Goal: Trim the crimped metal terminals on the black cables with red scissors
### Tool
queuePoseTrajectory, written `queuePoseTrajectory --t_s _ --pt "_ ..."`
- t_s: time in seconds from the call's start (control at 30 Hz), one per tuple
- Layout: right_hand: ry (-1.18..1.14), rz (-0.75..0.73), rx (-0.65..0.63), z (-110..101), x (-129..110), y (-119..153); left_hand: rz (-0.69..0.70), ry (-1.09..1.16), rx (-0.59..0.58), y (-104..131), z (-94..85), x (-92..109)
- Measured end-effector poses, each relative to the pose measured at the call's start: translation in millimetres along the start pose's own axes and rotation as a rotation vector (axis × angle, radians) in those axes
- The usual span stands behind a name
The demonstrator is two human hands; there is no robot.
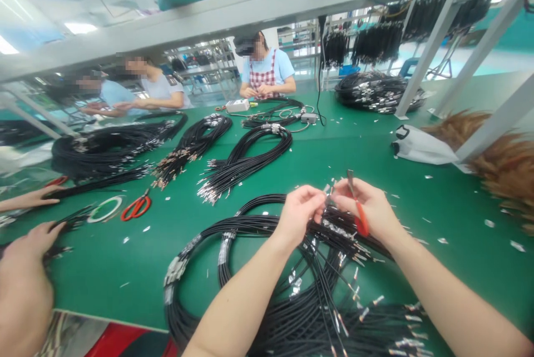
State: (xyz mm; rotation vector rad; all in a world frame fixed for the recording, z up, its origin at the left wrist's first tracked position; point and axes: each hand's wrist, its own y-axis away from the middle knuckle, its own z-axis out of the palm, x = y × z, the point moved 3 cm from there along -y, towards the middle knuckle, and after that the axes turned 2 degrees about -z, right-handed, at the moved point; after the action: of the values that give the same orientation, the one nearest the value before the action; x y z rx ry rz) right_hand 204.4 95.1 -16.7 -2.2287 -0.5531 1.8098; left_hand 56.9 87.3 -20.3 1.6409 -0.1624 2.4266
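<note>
My left hand (301, 209) is closed, its thumb and fingertips pinching what appears to be a black cable's end over a bundle of black cables (340, 234). Right beside it, my right hand (371, 209) holds red-handled scissors (361, 220), with the metal blades pointing up and away. The fingertips of both hands almost meet, and the small piece between them is mostly hidden. Below my forearms lie large coils of black cable (225, 226), bound with silvery tape, their stripped tips (406, 340) spread toward the lower right.
More cable coils (250, 154) lie across the green table (459, 279). Orange scissors (136, 207) and a tape roll (105, 209) are at left, near a co-worker's hands (37, 240). A white bag (423, 144) sits by shelf posts at right. Co-workers (267, 70) sit opposite.
</note>
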Motion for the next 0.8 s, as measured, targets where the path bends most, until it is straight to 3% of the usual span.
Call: queuePoseTrajectory --t_s 0.13,0.27,0.37,0.5,0.57,0.63,0.8 --pt "-0.129 -0.095 0.069 8 -16 7 -0.012 -0.075 -0.044 2 10.2 -12" --pt "-0.101 -0.096 0.116 6 -12 11 -0.038 -0.004 -0.057 2 12.6 -18" --pt "-0.144 -0.114 0.137 2 -8 12 -0.111 0.039 -0.134 3 11.0 -16" --pt "-0.169 -0.114 0.003 2 -5 10 -0.278 0.063 -0.34 4 8.8 -13" --pt "-0.16 -0.091 -0.062 5 -3 9 -0.309 0.049 -0.379 3 8.0 -13" --pt "-0.144 -0.07 -0.046 6 -1 7 -0.245 0.026 -0.298 1 6.1 -12" --pt "-0.147 -0.051 0.12 10 -5 6 0.011 -0.09 0.071 -1 -1.0 -8"
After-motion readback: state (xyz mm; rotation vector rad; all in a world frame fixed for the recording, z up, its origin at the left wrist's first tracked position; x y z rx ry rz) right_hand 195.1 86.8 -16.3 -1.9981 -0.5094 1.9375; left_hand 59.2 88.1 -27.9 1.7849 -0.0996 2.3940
